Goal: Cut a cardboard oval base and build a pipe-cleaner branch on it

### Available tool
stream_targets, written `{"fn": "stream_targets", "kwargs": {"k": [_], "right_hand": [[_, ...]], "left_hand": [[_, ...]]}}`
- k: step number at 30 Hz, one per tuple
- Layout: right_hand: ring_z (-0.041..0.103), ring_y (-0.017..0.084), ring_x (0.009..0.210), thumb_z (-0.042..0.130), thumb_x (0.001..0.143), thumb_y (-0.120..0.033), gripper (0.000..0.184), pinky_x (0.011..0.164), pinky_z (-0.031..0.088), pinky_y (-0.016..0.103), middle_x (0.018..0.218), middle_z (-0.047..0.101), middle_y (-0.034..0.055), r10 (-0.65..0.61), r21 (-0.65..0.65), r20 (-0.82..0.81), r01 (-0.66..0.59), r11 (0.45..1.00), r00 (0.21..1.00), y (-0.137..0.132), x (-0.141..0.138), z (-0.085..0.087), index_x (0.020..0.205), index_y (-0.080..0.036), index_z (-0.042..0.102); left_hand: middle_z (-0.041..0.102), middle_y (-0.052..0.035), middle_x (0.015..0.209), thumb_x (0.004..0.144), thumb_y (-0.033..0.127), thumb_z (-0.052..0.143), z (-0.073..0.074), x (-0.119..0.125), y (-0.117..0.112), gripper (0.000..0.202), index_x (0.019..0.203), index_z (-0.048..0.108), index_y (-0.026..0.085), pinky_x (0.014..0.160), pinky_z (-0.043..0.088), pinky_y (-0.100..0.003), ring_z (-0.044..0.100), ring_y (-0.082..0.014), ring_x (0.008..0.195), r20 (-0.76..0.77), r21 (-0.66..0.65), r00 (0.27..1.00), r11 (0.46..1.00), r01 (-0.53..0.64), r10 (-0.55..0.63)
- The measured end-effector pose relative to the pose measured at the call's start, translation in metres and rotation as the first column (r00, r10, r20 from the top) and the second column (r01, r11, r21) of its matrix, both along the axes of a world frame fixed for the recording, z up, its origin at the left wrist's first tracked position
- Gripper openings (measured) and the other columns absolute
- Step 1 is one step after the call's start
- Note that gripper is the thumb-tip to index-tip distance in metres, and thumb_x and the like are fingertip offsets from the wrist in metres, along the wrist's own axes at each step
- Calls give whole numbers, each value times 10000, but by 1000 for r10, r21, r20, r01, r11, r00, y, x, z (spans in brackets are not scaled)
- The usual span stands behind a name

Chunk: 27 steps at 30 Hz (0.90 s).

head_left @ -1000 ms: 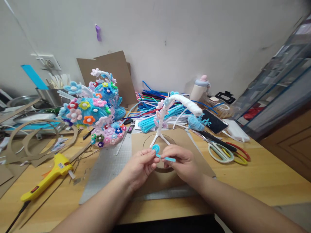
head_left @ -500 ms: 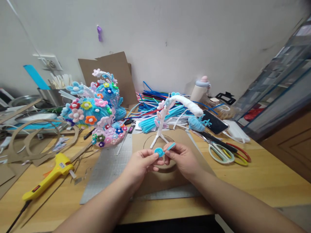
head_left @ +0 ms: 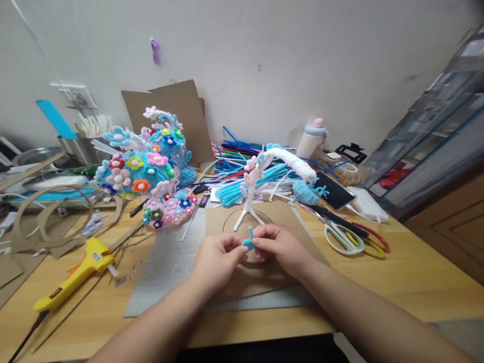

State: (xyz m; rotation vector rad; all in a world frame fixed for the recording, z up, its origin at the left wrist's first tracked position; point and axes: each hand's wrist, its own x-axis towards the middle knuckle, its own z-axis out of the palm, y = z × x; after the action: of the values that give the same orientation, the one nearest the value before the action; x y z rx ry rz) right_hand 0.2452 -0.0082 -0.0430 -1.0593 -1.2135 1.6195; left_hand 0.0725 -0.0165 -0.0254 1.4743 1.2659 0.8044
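Observation:
Both hands meet over a brown cardboard sheet (head_left: 287,214) near the table's front. My left hand (head_left: 217,257) pinches a small coiled light-blue pipe cleaner (head_left: 247,243). My right hand (head_left: 282,245) pinches the same pipe cleaner from the right, and its short free end sticks up between the fingertips. Just beyond the hands stands a white pipe-cleaner tree (head_left: 264,174) with pink blossoms, its feet on the cardboard.
A flowered blue pipe-cleaner sculpture (head_left: 145,169) stands at back left. A yellow glue gun (head_left: 73,280) lies at front left. Scissors (head_left: 348,237) and a phone (head_left: 335,189) lie to the right, with a heap of pipe cleaners (head_left: 242,171) behind the tree. A grey cutting mat (head_left: 166,259) lies under the cardboard.
The pipe cleaner's free tail swung from lying out to the right to pointing up and is now shorter beside the coil. The hands have closed together.

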Motion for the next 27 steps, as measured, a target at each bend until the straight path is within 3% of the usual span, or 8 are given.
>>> {"fn": "stream_targets", "kwargs": {"k": [4, 7, 12, 18, 20, 22, 24, 27], "right_hand": [[529, 92, 488, 758, 635, -359, 245, 509, 419, 228, 549, 581, -20, 50, 95, 121, -62, 994, 991, 1, 0, 3, 632, -147, 635], [532, 104, 506, 730, 645, -316, 200, 523, 420, 243, 563, 586, -7, 77, 113, 214, -102, 988, 974, 1, 0, 3, 611, -140, 642], [559, 131, 567, 674, 671, -223, 94, 564, 419, 254, 584, 616, 9, 116, 126, 359, -172, 977, 926, -1, -2, 1, 615, -150, 657], [553, 144, 630, 644, 745, -204, 124, 597, 391, 263, 614, 620, 8, 65, 336, 586, -315, 888, 807, -4, -1, 4, 628, -183, 680], [563, 143, 631, 648, 750, -229, 127, 596, 406, 262, 629, 618, 5, 49, 348, 517, -263, 900, 855, -4, -1, 6, 634, -186, 677], [578, 139, 617, 675, 741, -315, 162, 591, 436, 262, 635, 618, 2, 32, 283, 353, -140, 949, 935, -5, -1, 8, 648, -181, 667], [585, 129, 589, 714, 702, -400, 243, 595, 462, 261, 611, 620, -5, -14, 169, 165, -15, 986, 986, -5, -3, 7, 655, -171, 648], [583, 103, 556, 758, 656, -423, 296, 598, 478, 241, 582, 634, -16, -82, 33, -54, 84, 996, 995, -6, -8, 3, 659, -165, 613]], "left_hand": [[671, -19, 626, 762, 287, 581, -1, -5, 1, 184, 681, 690, 163, 538, 363, -246, 566, -152, 585, -293, 102, 955, 991, 88, -55], [690, -14, 664, 765, 271, 567, -2, -6, 2, 174, 716, 713, 189, 549, 348, -244, 582, -159, 620, -405, 108, 910, 984, 143, -88], [699, -26, 666, 748, 224, 568, -5, -6, 1, 156, 703, 715, 201, 540, 323, -235, 577, -157, 611, -502, 128, 858, 972, 196, -107], [687, -52, 618, 735, 178, 567, -7, -7, -1, 169, 642, 704, 213, 524, 297, -251, 581, -181, 574, -521, 247, 851, 943, 222, -64], [683, -45, 628, 749, 189, 574, -6, -7, -2, 158, 653, 696, 216, 536, 318, -254, 583, -182, 587, -475, 285, 878, 935, 210, -52], [678, -40, 649, 775, 243, 585, -4, -6, -1, 133, 691, 682, 205, 556, 358, -255, 586, -179, 606, -349, 279, 937, 950, 137, -33], [680, -42, 686, 781, 305, 606, -4, -4, 0, 133, 751, 656, 186, 581, 406, -259, 601, -180, 635, -149, 200, 989, 979, 42, -12], [689, -49, 730, 737, 336, 669, -7, 0, 2, 196, 815, 622, 163, 613, 455, -269, 626, -184, 670, 141, 58, 990, 998, -24, 16]]}}
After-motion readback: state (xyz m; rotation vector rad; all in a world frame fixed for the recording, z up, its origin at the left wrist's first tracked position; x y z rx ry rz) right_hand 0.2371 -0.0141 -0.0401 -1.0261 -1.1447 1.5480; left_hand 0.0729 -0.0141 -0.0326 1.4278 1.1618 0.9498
